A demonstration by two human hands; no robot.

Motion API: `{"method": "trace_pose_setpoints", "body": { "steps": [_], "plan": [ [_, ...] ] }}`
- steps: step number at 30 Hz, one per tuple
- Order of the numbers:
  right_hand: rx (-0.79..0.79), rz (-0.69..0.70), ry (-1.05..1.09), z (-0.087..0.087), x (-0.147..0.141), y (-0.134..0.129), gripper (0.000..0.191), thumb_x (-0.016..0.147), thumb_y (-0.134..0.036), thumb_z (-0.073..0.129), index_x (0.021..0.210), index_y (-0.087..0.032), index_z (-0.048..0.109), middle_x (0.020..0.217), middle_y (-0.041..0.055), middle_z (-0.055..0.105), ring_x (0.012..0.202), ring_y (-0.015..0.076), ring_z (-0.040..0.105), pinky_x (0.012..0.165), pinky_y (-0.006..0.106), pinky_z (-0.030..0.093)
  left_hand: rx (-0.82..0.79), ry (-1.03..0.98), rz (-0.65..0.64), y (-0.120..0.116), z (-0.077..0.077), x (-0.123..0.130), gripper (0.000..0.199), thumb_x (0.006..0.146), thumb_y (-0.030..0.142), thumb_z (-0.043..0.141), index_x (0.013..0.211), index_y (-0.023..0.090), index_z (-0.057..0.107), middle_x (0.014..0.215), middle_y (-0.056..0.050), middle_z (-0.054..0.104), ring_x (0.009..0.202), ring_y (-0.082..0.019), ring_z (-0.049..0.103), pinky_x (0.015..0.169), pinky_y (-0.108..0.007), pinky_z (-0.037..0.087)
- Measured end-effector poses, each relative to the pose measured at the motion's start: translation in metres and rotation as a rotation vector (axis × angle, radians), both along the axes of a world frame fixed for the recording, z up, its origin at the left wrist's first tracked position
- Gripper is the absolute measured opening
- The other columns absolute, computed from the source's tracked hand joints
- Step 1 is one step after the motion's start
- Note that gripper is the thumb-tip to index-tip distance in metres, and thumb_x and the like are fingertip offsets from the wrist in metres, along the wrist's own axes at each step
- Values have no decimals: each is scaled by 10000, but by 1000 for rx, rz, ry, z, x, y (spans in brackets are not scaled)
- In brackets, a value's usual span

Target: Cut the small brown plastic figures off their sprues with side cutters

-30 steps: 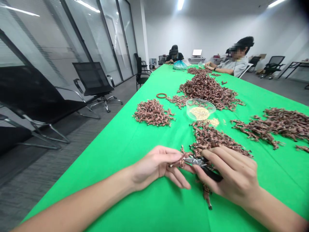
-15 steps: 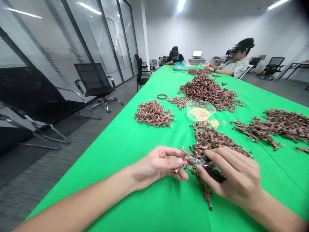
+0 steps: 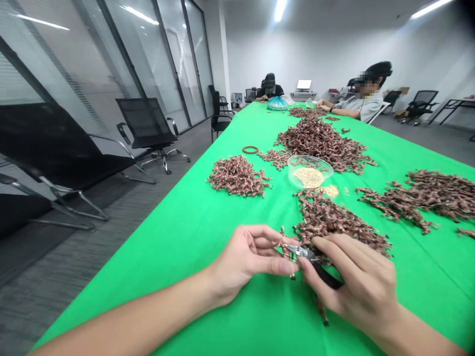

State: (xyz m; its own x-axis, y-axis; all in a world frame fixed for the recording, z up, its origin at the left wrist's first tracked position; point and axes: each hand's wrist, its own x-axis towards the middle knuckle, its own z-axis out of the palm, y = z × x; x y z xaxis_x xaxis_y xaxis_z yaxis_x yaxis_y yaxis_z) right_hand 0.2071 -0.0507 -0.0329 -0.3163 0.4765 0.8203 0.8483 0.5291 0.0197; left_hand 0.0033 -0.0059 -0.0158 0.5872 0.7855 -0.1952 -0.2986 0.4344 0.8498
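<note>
My left hand [image 3: 252, 259] pinches a small copper-coloured twisted piece [image 3: 286, 249] between its fingers and thumb. My right hand [image 3: 356, 282] grips a pair of black-handled pliers [image 3: 326, 274], and their silver jaws [image 3: 300, 252] sit against that piece. The fingers hide most of the handles. Just beyond both hands lies a heap of copper-coloured twisted pieces [image 3: 334, 222], its nearest strands touching the jaws. A few strands [image 3: 322, 311] trail below my right hand on the green cloth.
More copper heaps [image 3: 315, 141] cover the green-covered table [image 3: 166, 296]. A transparent bowl [image 3: 308, 172] holds pale granules. Further along sit a copper ring [image 3: 250, 149], a blue bag [image 3: 277, 104], and two co-workers [image 3: 365, 96]. Black chairs [image 3: 146, 126] stand left, before a glass wall.
My hands have drawn slightly closer, with the left thumb now reaching the pliers' jaws. The whole scene has shifted slightly lower in view.
</note>
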Motion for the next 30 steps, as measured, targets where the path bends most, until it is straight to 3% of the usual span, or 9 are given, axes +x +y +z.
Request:
{"method": "trace_pose_setpoints", "body": {
  "steps": [4,11,18,30],
  "plan": [
    [-17,-5,31,-1,-2,0,255,805,-286,729,974,-118,637,857,101,695,713,186,637,635,303,488,36,15,36,-2,0,1,358,579,76,892,849,111,659,1028,-109,771,725,-151,735,733,-284,588],
    [-85,41,116,0,2,4,284,772,-241,739,1018,-132,648,899,83,691,765,187,644,691,314,524,168,43,78,3,-4,-1,327,670,134,855,951,111,691,1120,-139,746,1002,-213,712,935,-334,534],
    [-110,60,157,-1,4,6,304,762,-220,735,1042,-157,636,926,80,687,780,187,648,707,312,542,152,87,64,4,-5,-2,490,692,136,843,1132,140,626,1021,-117,770,915,-177,716,840,-275,535],
    [-230,114,219,-1,3,7,237,784,-223,705,1005,-156,648,920,84,684,784,177,646,691,303,542,344,181,29,9,-8,-5,290,762,139,776,1021,121,647,942,-97,752,887,-177,693,848,-293,510]
  ]
}}
